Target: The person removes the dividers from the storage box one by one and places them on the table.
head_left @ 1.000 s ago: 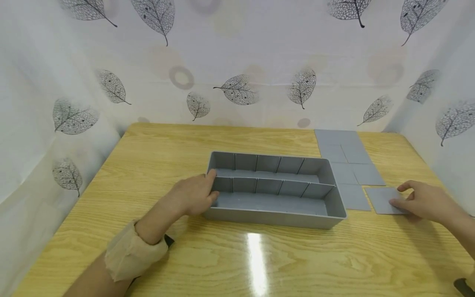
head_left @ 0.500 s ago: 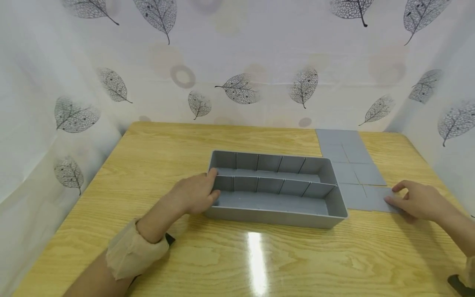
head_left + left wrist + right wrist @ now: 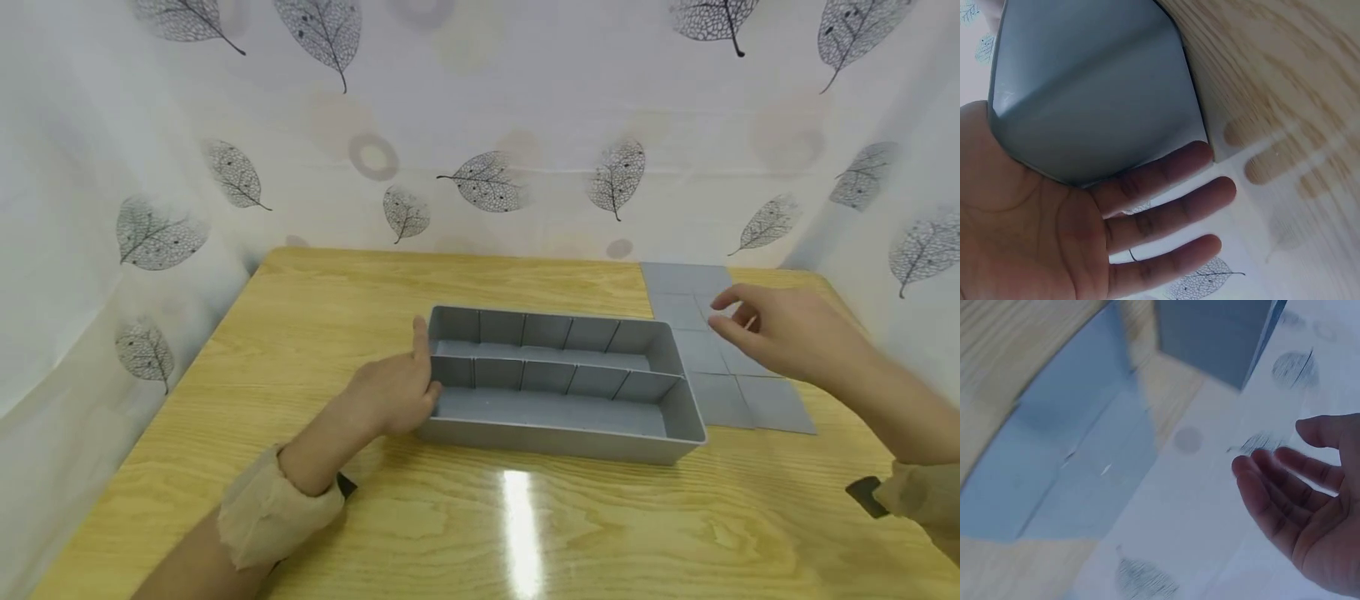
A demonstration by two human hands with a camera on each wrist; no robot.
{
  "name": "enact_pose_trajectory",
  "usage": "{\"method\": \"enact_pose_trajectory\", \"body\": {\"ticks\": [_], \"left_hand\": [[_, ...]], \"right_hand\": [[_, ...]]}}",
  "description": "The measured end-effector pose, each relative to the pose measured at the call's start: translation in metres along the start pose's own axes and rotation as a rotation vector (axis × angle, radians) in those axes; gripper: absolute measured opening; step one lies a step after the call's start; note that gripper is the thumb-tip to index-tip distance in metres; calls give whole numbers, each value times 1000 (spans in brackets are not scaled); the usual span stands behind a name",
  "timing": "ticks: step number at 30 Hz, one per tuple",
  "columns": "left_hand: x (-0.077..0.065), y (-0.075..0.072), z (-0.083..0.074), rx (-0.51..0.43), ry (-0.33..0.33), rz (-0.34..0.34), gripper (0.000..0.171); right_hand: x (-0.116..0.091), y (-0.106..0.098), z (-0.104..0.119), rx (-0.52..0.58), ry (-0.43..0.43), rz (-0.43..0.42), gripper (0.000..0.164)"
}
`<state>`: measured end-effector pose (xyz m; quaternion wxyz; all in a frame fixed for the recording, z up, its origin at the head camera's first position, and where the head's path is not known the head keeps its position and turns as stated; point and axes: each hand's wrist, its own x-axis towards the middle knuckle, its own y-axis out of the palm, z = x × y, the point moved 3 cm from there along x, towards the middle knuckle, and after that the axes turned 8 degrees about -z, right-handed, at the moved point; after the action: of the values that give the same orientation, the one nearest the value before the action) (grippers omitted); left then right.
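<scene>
In the head view, a grey plastic box [image 3: 551, 446] with a lengthwise divider stands on the wooden table. My left hand [image 3: 390, 392] is at its left end, index finger out along the rim and thumb at the inner edge. From the left wrist, three straight fingers of this hand [image 3: 1166, 209] lie beside the outer end wall [image 3: 1097, 94]. Several flat grey squares [image 3: 780, 407] lie in two columns right of the box. My right hand [image 3: 787, 329] hangs over the farther ones, fingers loosely bent and holding nothing, as the right wrist view shows of the hand [image 3: 1310, 512].
Short grey partitions [image 3: 543, 329] line the back walls of both box compartments. A white curtain [image 3: 525, 108] printed with leaves rises behind the table [image 3: 360, 283] and along both sides. Light glares off the table front [image 3: 521, 525].
My right hand slid the nearest right square leftward against its neighbour, let go, and moved up and left over the sheets. My left index finger straightened from over the rim.
</scene>
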<state>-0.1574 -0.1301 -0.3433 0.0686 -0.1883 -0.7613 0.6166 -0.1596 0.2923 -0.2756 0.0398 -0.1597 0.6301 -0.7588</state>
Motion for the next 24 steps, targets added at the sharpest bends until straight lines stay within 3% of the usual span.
{"method": "enact_pose_trajectory", "body": {"ticks": [6, 9, 11, 15, 17, 22, 24], "left_hand": [[-3, -2, 2, 123, -47, -46, 63], [-4, -3, 2, 126, -78, -59, 37], [-5, -2, 2, 116, -90, -61, 37], [-6, -2, 4, 107, -99, -54, 45], [-6, -2, 4, 104, -102, -51, 46], [-7, -4, 3, 101, -105, -44, 48], [-7, -5, 3, 105, -105, -46, 48]], "right_hand": [[24, 6, 70, 83, -295, 22, 16], [33, 15, 100, 103, -428, 66, 10], [39, 25, 116, 109, -490, 121, 12], [48, 46, 135, 90, -552, 264, 18], [52, 56, 139, 65, -564, 305, 11], [55, 69, 141, 55, -574, 307, 34], [55, 69, 142, 65, -568, 307, 35]]}}
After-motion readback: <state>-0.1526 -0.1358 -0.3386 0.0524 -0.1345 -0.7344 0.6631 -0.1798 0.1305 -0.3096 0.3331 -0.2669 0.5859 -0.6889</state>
